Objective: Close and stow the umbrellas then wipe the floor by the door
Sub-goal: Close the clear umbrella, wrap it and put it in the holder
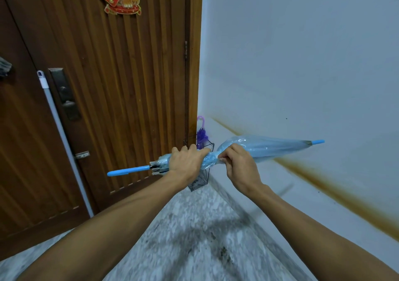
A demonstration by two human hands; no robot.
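A ribbed wooden door (112, 86) meets a pale wall (302, 64) above a speckled floor (194, 237), with a wire stand (200, 172) in the corner holding a purple umbrella (201, 137). A folded blue umbrella (269, 147) lies level in front of the stand, handle left, tip right. The left hand (186, 163) wraps its fingers round the gathered canopy near the handle; the right hand (239, 164) pinches the canopy beside it.
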